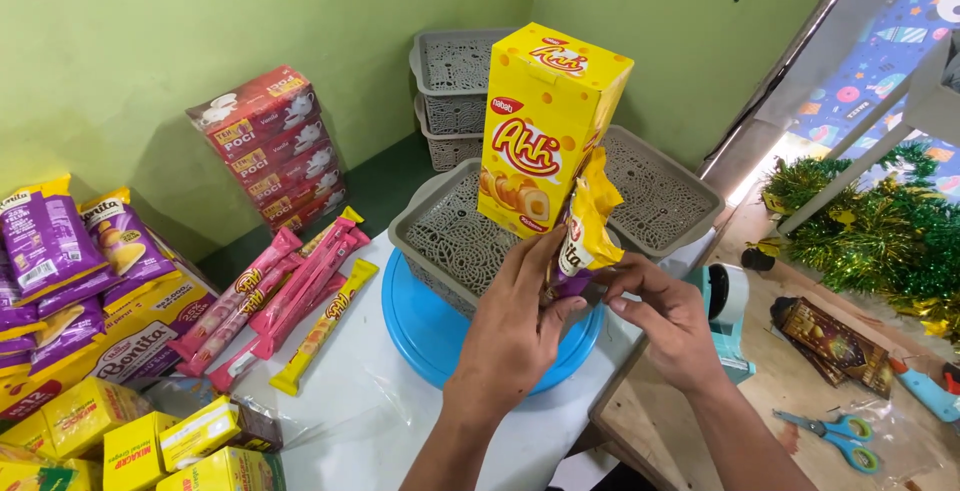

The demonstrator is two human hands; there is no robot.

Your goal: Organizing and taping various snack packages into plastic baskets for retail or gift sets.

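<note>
Green walls meet in a corner behind a white desk (350, 421) littered with snacks, its right edge falling to a wooden floor. Mid-desk a grey lattice plastic basket (455, 236) sits on a round blue plate (420, 326), whose right rim the hands hide. The left hand (515, 326) presses a tall yellow carton (545, 131) upright from below, fingers closed against its base; the right hand (660, 316) pinches a crinkled yellow-purple sachet (585, 226) against the carton's side, its lower end hidden by fingertips. Pink and yellow stick packs (290, 301) lie just left of the plate. Purple bags (60, 251) are cut off at the desk's left edge; scissors (830, 436) lie on the floor.
</note>
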